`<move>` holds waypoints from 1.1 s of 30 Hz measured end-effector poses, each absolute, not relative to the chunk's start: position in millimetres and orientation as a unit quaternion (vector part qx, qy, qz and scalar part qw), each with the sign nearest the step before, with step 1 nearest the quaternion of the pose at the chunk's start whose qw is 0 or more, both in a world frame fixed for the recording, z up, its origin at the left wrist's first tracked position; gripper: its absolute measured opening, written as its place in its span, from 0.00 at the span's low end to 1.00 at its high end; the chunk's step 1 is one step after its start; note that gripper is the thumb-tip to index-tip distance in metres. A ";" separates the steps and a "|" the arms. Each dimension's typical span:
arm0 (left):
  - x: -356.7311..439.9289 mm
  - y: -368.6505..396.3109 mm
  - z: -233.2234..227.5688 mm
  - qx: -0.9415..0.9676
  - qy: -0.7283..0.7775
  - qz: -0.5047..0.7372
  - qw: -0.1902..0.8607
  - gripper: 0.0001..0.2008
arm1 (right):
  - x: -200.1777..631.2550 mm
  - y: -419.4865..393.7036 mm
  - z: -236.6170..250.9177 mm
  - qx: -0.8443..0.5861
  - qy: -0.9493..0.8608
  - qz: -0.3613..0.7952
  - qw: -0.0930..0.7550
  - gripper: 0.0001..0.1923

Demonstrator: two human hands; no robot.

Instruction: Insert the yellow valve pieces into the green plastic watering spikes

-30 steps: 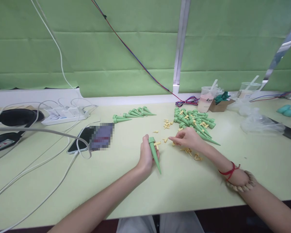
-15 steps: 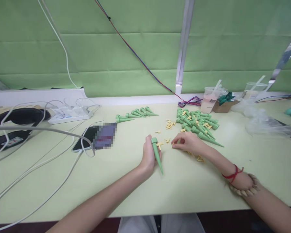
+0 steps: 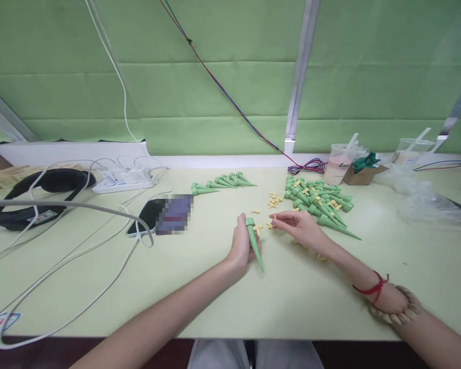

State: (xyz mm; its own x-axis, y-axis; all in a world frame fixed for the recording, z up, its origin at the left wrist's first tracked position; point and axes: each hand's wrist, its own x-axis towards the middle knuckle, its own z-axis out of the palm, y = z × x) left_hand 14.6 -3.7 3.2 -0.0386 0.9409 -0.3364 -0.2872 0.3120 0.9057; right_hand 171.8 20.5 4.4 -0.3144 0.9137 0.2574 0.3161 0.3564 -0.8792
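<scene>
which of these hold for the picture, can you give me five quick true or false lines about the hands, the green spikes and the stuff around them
1. The left hand holds a green spike. True.
2. The right hand lies flat on a phone. False: its fingertips pinch a small yellow piece.
3. The large heap of green spikes is to the right of the smaller group of green spikes. True.
4. The red cord bracelet is on the left wrist. False: it is on the right wrist.
5. The cup of pink drink has a straw in it. True.
</scene>
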 end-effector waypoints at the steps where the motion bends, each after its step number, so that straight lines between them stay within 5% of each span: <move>1: 14.3 -3.3 3.2 0.319 0.525 0.492 0.617 0.22 | 171.8 20.7 4.2 -0.426 -0.726 0.356 0.405 0.17; 14: 12.5 -1.5 3.5 0.355 0.519 0.507 0.590 0.23 | 168.2 14.1 16.2 -0.428 -0.604 0.458 0.493 0.15; 33: 12.7 -5.4 5.0 0.429 0.506 0.515 0.543 0.24 | 165.4 5.0 20.8 -0.391 -0.670 0.391 0.495 0.09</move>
State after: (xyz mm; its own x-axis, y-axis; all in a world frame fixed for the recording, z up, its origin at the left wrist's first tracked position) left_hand 12.7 -5.4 5.0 -0.0431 0.9932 -0.1086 -0.1249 0.1025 0.9869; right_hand 165.4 5.0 20.8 -0.2034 0.9116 0.3573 0.1372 0.3878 -0.9115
